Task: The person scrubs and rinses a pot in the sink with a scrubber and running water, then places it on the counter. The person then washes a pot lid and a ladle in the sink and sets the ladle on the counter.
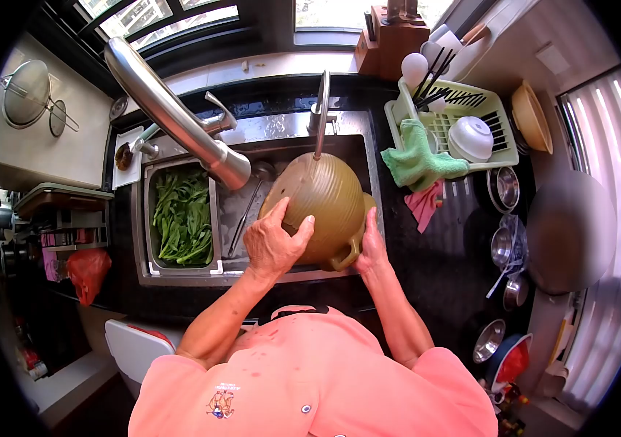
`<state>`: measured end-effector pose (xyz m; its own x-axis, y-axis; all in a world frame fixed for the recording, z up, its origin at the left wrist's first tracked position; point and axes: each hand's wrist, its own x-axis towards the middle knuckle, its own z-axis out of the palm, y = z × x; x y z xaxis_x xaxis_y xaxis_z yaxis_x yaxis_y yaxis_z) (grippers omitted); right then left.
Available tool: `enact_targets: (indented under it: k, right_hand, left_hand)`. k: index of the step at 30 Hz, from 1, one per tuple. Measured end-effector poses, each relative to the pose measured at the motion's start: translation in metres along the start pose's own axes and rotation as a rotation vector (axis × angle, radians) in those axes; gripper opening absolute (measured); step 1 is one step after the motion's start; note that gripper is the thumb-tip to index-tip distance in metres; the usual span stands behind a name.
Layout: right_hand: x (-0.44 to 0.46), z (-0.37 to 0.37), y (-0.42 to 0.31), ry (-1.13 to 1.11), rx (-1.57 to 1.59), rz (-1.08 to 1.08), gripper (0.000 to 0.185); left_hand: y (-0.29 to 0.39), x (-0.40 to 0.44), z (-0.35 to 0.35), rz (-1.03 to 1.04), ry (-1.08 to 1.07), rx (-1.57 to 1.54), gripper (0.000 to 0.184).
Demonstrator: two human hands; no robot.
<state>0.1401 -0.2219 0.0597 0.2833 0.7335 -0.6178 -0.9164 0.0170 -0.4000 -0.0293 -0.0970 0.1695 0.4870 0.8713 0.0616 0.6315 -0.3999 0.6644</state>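
A ribbed olive-brown clay pot point(325, 197) is tilted over the sink point(241, 197), its rounded outside facing up and a loop handle point(348, 251) toward me. My left hand point(275, 239) presses on its left side, thumb and fingers spread over the surface. Around the right side, beside the handle, my right hand point(373, 244) supports the pot; some of its fingers are hidden. The slim tap point(321, 109) ends right above the pot. A long-handled ladle point(251, 207) lies in the sink to the left of the pot.
Leafy greens point(179, 218) fill a metal basin point(217, 247) at the left. A large pull-down faucet point(179, 116) arches over the sink. Right of it stand a green dish rack point(503, 116) with a white bowl point(471, 138), a green cloth point(420, 160) and a pink cloth point(425, 206).
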Motion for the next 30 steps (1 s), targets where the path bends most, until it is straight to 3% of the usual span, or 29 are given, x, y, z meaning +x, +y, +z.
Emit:
enact_targets:
  k: [5,14,17,18,21,22,25,30]
  right_hand:
    - [-0.030,-0.006,-0.001,-0.107,0.065,-0.053,0.071]
    - [-0.059,-0.046,0.013,-0.168,0.219,-0.089,0.072]
    - [-0.072,-0.053,0.018,-0.160,0.252,-0.105,0.074]
    - [-0.076,-0.059,0.019,-0.154,0.262,-0.099,0.074]
    - [-0.088,-0.066,0.021,-0.167,0.302,-0.083,0.071]
    - [-0.088,-0.071,0.026,-0.172,0.286,-0.104,0.071]
    - [-0.089,-0.077,0.037,-0.177,0.302,-0.129,0.064]
    - [-0.081,-0.083,0.044,-0.156,0.222,-0.154,0.067]
  left_hand:
    - [0.030,-0.013,0.001,0.255,0.087,0.037,0.057]
    - [0.075,-0.044,0.002,0.579,0.036,0.180,0.054]
    - [0.078,-0.055,-0.003,0.635,-0.018,0.156,0.049]
    - [0.079,-0.052,-0.016,0.632,-0.059,0.070,0.034]
    - [0.013,-0.026,-0.024,0.384,0.246,-0.308,0.018]
    - [-0.016,-0.015,-0.019,0.120,0.290,-0.251,0.033]
    - [-0.048,-0.018,-0.002,-0.725,-0.481,-1.557,0.065]
    - [-0.051,-0.034,-0.002,-0.599,-0.432,-1.510,0.059]
